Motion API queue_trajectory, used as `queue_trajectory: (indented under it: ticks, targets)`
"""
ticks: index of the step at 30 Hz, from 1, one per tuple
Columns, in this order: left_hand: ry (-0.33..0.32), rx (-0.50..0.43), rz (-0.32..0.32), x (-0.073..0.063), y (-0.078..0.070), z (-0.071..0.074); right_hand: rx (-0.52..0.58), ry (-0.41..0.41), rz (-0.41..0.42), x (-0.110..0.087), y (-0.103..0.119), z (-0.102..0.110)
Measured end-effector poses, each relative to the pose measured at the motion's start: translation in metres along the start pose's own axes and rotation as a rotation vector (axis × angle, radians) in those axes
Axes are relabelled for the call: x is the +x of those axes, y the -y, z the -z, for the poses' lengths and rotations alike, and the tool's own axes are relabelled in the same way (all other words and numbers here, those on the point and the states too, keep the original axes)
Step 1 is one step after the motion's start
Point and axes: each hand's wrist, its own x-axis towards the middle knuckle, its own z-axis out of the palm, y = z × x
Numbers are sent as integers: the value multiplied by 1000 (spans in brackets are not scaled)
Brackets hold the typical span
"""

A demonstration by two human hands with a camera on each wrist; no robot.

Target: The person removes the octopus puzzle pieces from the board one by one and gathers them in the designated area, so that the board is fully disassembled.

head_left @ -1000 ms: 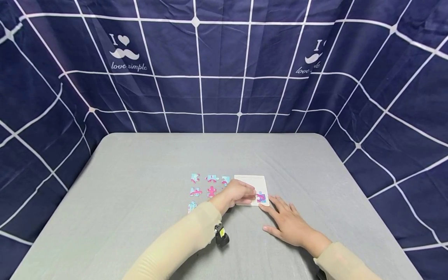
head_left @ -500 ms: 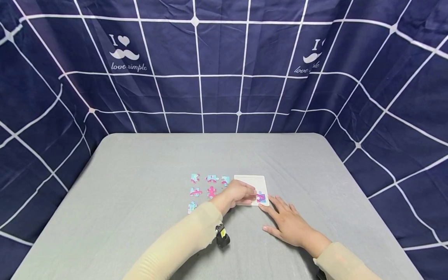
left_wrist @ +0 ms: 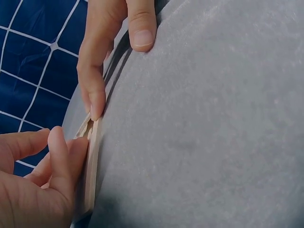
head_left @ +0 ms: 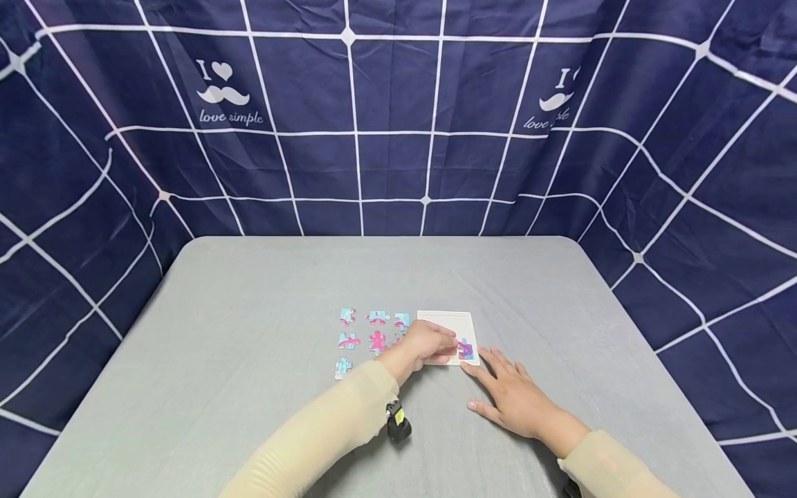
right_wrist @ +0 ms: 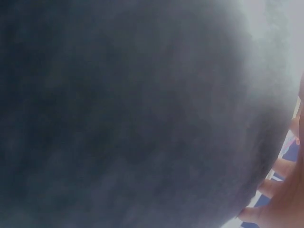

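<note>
A shallow pale tray [head_left: 459, 322] lies on the table, with a purple and pink puzzle piece [head_left: 465, 350] in its near right corner. My left hand [head_left: 430, 342] reaches over the tray from the left, its fingertips right at that piece. The left wrist view shows the left hand [left_wrist: 40, 194] with thumb and fingers close together at the tray's wooden edge [left_wrist: 92, 175]; whether they pinch a piece I cannot tell. My right hand [head_left: 519, 400] lies with fingers spread, the fingertips at the tray's near right corner.
Several light-blue and pink puzzle pieces [head_left: 378, 341] lie in rows left of the tray, some partly hidden by the left hand. The grey table [head_left: 280, 277] meets a dark-blue curtain [head_left: 392, 166] behind. Dark blur fills most of the right wrist view.
The purple piece has shifted very slightly in the tray's corner by the left fingertips. The left arm has crept a little to the right; the right hand stays put.
</note>
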Motion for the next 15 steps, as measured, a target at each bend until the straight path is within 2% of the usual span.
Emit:
queue_trajectory:
  ticks: [4, 15]
  targets:
    - [-36, -9, -3, 1, 1, -4, 1, -2, 0, 0, 0, 0]
    - [-103, 56, -34, 1, 1, -13, 6, -16, 10, 0, -2, 1]
